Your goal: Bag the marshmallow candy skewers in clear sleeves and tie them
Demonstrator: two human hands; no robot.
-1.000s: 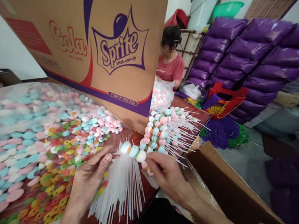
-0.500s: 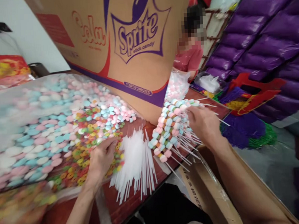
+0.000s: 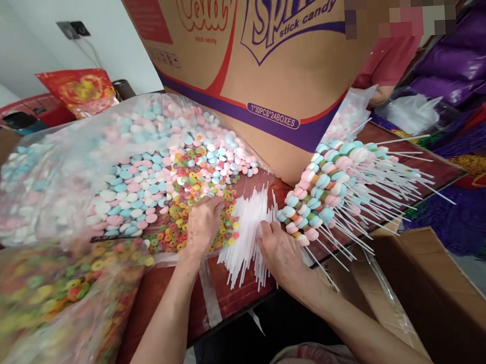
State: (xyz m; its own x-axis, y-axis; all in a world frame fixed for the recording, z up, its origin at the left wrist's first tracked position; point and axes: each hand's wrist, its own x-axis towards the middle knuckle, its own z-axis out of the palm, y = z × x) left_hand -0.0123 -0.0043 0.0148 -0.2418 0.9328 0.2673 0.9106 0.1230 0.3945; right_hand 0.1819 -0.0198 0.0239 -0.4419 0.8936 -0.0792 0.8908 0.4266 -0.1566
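Note:
Over the ring-shaped gummies (image 3: pixel 178 223) my left hand (image 3: pixel 204 227) is closed, thumb and fingers pinched together; what they hold is too small to make out. My right hand (image 3: pixel 281 250) has its fingers curled down onto the right side of a heap of white sticks (image 3: pixel 245 231), its fingertips closed on a stick there. Just right of that hand lies a stack of candy skewers (image 3: pixel 320 189), with pink, blue and white marshmallows and gummy rings threaded on sticks. Loose marshmallows (image 3: pixel 133 182) spill from a large clear bag (image 3: pixel 42 160) behind the left hand.
A big printed carton (image 3: pixel 228 63) stands at the back of the red table (image 3: pixel 168 316). Another clear bag of gummies (image 3: pixel 41 301) lies front left. An open cardboard box (image 3: pixel 431 281) sits below the right edge. A person in a red shirt (image 3: pixel 391 60) is behind the carton.
My right hand has left the skewer stack and come left to the white sticks. The left hand stays over the gummies. The view has shifted to the right-hand scene's left, showing more bags.

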